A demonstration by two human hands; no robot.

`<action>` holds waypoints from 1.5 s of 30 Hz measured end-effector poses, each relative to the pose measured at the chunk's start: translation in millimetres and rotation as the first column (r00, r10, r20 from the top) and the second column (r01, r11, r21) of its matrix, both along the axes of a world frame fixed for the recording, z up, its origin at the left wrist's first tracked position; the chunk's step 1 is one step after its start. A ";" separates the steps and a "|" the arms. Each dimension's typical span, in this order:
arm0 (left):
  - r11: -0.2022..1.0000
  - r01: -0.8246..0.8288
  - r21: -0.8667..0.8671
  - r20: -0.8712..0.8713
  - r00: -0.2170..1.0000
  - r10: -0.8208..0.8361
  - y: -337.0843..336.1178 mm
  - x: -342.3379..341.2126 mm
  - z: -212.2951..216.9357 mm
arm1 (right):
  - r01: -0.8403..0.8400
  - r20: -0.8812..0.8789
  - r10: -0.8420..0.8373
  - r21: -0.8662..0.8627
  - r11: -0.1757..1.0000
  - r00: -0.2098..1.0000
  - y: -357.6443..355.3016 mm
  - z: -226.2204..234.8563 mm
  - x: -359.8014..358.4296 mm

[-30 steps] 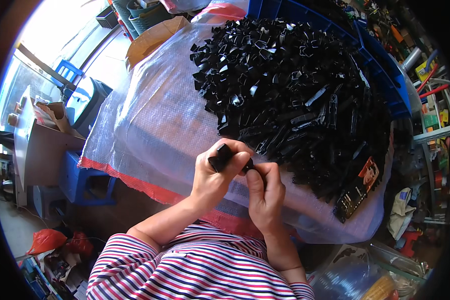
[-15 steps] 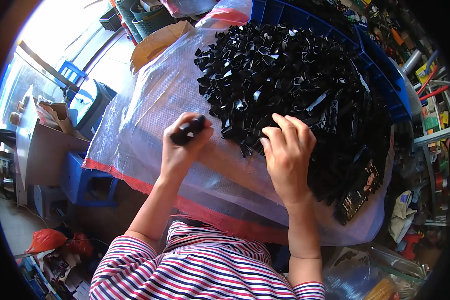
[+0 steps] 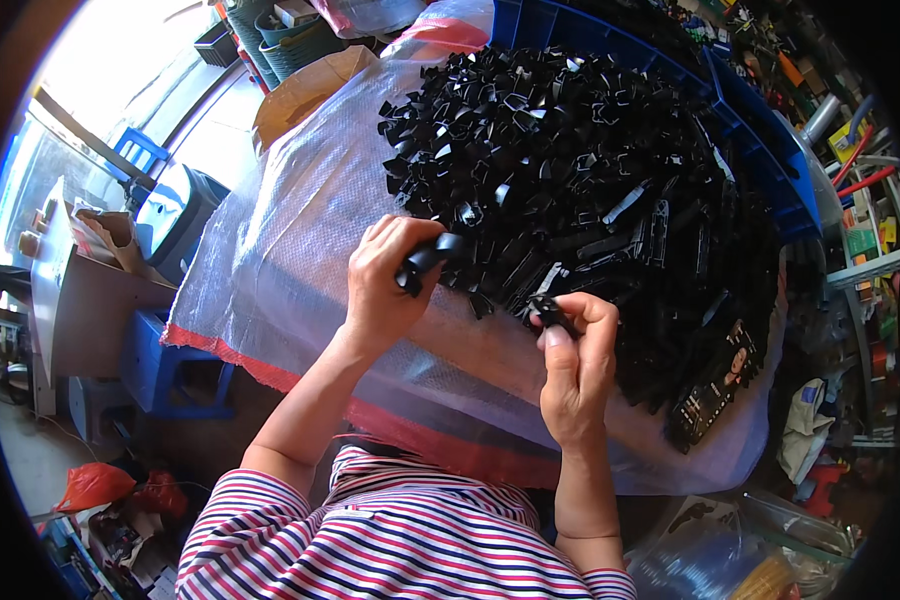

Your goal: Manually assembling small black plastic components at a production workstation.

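Note:
My left hand point(image 3: 378, 280) is closed around glossy black curved plastic pieces point(image 3: 426, 262), held just off the near-left side of a big heap of small black plastic parts point(image 3: 560, 150). To its right, my right hand point(image 3: 580, 370) pinches a small black plastic part point(image 3: 553, 312) between thumb and fingers, at the heap's near edge. Longer black strips point(image 3: 660, 230) lie among the parts on the heap's right half. Everything rests on a translucent white woven sack point(image 3: 280, 230) with a red border. The exact shape of the pieces in both hands is partly hidden by fingers.
A blue plastic crate point(image 3: 765, 140) borders the heap at the far right. A printed black and gold packet point(image 3: 708, 405) lies by its near-right edge. Left of the sack are a blue stool point(image 3: 155, 375) and a bin point(image 3: 175, 215); cluttered shelves point(image 3: 870, 270) stand at right.
My left hand has moved right, toward the heap, with its black pieces. My right hand, earlier with no part visible in it, has turned and now pinches a small black part.

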State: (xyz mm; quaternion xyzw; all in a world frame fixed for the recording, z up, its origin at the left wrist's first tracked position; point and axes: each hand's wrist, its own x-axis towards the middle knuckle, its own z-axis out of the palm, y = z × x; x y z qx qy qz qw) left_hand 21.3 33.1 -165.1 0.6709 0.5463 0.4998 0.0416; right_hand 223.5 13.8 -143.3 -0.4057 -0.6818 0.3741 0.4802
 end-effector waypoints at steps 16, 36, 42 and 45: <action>0.709 0.693 -0.131 0.985 0.172 0.015 -32.4 39.3 21.2 | 0.008 0.119 -0.051 0.337 0.942 0.992 -9.7 5.3 -10.5; 0.760 0.621 -0.193 0.981 0.127 0.145 -30.1 41.3 19.1 | 0.047 0.147 -0.054 0.049 0.998 0.988 -26.9 1.2 -4.4; 0.781 0.593 -0.195 0.979 0.171 0.114 -31.0 43.9 18.6 | 0.037 0.143 -0.031 -0.037 0.999 0.989 -31.2 0.8 -1.0; 0.803 0.566 -0.189 0.976 0.195 0.092 -32.5 46.1 17.1 | 0.011 0.163 -0.003 -0.050 0.999 0.987 -29.5 1.3 -2.7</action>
